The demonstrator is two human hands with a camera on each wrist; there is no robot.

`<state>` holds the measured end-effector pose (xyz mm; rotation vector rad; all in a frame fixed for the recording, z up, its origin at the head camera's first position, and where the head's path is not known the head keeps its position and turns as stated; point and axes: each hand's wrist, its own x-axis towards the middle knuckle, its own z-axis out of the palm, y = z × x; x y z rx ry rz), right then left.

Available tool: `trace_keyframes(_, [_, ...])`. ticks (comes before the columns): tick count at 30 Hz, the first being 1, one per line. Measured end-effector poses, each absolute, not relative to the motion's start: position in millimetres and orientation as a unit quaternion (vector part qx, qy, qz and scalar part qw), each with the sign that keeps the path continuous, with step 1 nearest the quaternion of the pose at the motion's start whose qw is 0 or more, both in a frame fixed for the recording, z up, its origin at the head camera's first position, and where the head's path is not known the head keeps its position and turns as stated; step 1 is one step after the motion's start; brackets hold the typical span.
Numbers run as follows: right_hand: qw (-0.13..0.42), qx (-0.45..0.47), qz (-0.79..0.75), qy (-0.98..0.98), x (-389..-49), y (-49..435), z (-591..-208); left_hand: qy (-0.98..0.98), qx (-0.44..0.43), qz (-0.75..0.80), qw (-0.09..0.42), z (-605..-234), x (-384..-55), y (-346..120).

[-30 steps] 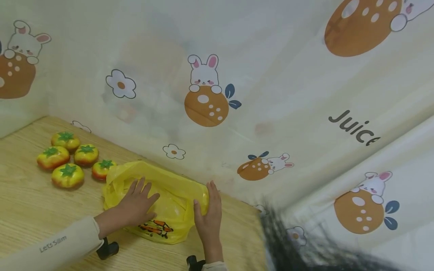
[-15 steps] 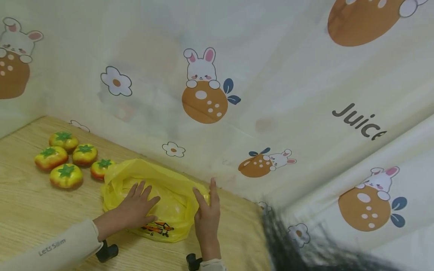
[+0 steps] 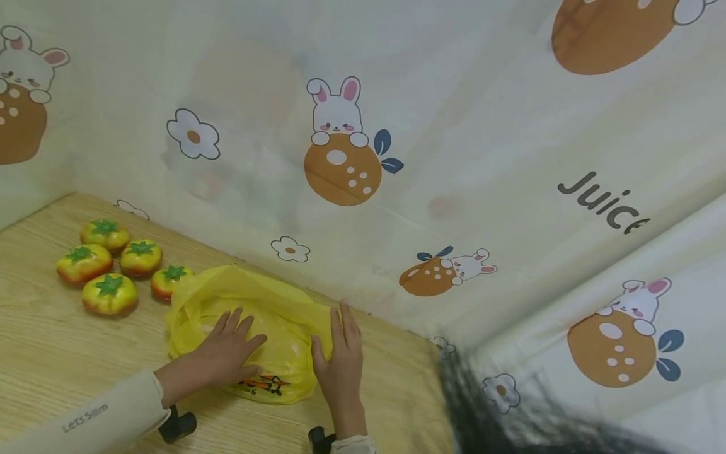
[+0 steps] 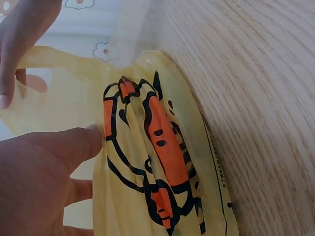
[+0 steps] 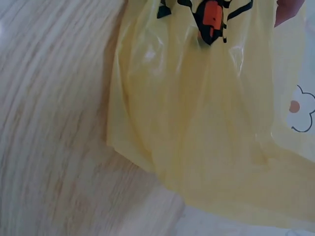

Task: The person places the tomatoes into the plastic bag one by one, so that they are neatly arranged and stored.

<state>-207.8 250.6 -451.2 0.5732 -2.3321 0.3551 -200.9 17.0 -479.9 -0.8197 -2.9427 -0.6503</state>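
Observation:
A yellow plastic bag (image 3: 275,343) with an orange and black print lies on the wooden table, its mouth spread wide. My left hand (image 3: 229,350) is over the bag's opening with fingers apart; in the left wrist view its thumb touches the yellow plastic. At the bag's right edge my right hand (image 3: 343,366) stands with its fingers straight, against the plastic. The right wrist view shows mostly the bag's printed side (image 5: 197,108); the right hand cannot be made out there. What lies inside the bag is hidden.
Several yellow-orange persimmon-like fruits (image 3: 110,294) with green star-shaped tops sit left of the bag, the closest one (image 3: 167,284) right beside its rim. A curtain (image 3: 255,145) printed with rabbits rises behind the table (image 3: 40,340). Dark blurred hair (image 3: 482,403) crosses the lower right.
My right hand has moved a little left, and the bag's right edge has come inward with it. The left hand stays nearly in place. The fruits have not moved on the table.

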Motion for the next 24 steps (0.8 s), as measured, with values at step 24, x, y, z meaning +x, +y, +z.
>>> trace_keyframes(24, [0.298,0.170,0.195,-0.919,-209.5,243.7,-451.9,-0.933,-0.231,-0.227,0.157,-443.2,-209.8,-48.6])
